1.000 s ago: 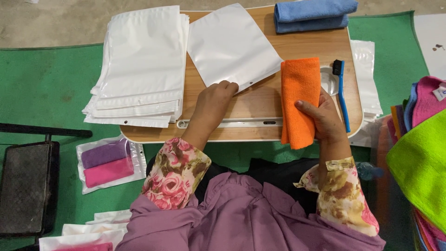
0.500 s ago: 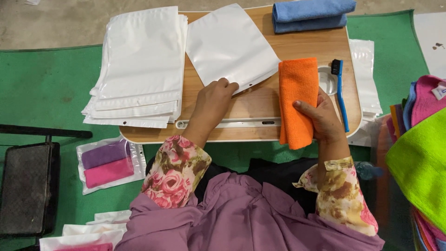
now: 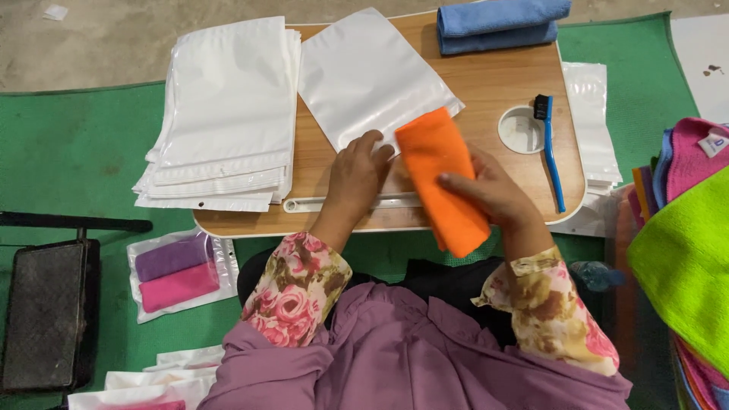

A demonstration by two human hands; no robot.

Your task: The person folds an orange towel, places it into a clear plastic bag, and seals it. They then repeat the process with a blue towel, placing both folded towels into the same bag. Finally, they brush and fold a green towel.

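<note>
A folded orange cloth (image 3: 442,178) is lifted at a slant over the wooden lap table (image 3: 486,91), gripped by my right hand (image 3: 490,193). Its upper end touches the lower corner of a single white pouch (image 3: 372,76) that lies flat on the table. My left hand (image 3: 357,175) rests on that pouch's near edge, fingers pinching it just beside the cloth. Whether the pouch mouth is open cannot be seen.
A stack of white pouches (image 3: 224,114) covers the table's left side. Folded blue cloths (image 3: 497,23) lie at the far edge, a blue brush (image 3: 550,148) by a round cup recess. A filled pouch with purple and pink cloths (image 3: 178,273) lies on the green mat; coloured cloths (image 3: 683,258) pile up at right.
My right hand has lifted the orange cloth off the table's right part and swung it left to the pouch's corner. My left hand shifted slightly up onto the pouch edge.
</note>
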